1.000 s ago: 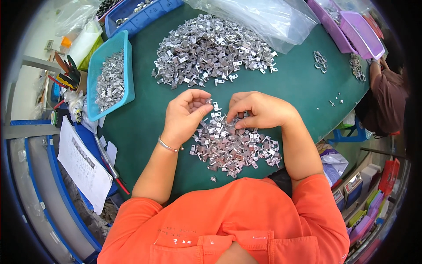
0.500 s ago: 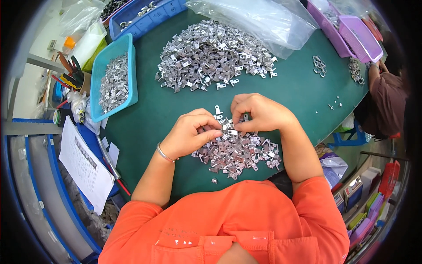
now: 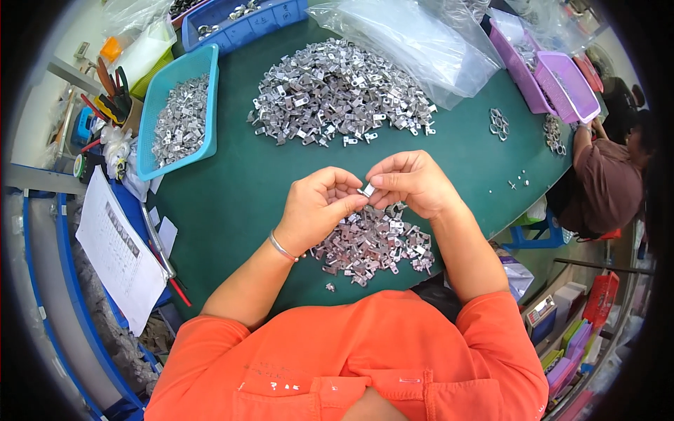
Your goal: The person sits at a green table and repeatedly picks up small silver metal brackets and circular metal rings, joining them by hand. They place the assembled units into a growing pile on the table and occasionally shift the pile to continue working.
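Note:
A small shiny metal bracket (image 3: 368, 190) is pinched between my two hands above the near pile. My left hand (image 3: 319, 205), with a silver bangle at its wrist, closes thumb and fingertips on its left side. From the other side my right hand (image 3: 413, 184) grips it between thumb and fingers. Whether it is one piece or two put together, I cannot make out. Right below lies the near pile of small metal brackets (image 3: 375, 245). A larger pile of similar brackets (image 3: 340, 91) lies farther off on the green table (image 3: 232, 203).
A turquoise basket (image 3: 145, 144) of metal parts stands at the left, with a blue bin (image 3: 242, 29) behind it. Clear plastic bags (image 3: 414, 45) lie at the back. Purple baskets (image 3: 565, 88) and metal rings (image 3: 499, 124) are at the right, near another person (image 3: 607, 179).
Both hands have lifted off the near pile and come together, now with a bracket between their fingertips. The view has shifted slightly.

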{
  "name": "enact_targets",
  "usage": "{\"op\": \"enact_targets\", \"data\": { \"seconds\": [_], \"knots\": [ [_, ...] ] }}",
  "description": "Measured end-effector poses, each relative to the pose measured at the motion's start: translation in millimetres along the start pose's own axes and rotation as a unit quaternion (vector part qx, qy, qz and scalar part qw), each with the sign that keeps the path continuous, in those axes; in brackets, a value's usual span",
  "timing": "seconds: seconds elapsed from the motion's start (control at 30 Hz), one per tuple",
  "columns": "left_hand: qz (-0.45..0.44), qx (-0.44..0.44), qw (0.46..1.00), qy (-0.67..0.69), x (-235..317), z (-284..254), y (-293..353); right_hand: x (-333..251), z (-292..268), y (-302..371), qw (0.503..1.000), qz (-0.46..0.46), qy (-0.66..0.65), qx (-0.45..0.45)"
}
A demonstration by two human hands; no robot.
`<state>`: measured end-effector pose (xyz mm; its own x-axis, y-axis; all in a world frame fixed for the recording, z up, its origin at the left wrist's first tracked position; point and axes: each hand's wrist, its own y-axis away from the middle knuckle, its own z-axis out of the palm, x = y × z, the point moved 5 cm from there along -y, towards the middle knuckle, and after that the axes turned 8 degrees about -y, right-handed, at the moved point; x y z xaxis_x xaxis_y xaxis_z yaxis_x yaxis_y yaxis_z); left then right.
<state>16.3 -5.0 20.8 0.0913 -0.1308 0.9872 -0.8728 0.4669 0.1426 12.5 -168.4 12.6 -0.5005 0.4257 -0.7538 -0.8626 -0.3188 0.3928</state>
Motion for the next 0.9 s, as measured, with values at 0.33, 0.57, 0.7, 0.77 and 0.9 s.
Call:
{"op": "enact_targets", "data": {
  "seconds": [0.33,0.57,0.7,0.77,0.9],
  "knots": [
    [-0.012,-0.045,0.995,0.088,3,10,10,13,-2,17,0.999,0.003,-0.03,0.014],
    [0.12,0.222,0.965,-0.067,27,-57,14,5,-17,58,0.917,-0.236,0.303,0.107],
    [0.119,0.468,0.838,-0.253,24,-216,23,10,-21,97,0.794,-0.306,0.525,0.003],
    [0.102,0.495,0.766,-0.397,22,-240,27,29,-24,105,0.759,-0.281,0.587,-0.007],
    [0.144,0.468,0.762,-0.424,25,-184,34,49,-17,106,0.712,-0.259,0.652,0.012]
  ]
}}
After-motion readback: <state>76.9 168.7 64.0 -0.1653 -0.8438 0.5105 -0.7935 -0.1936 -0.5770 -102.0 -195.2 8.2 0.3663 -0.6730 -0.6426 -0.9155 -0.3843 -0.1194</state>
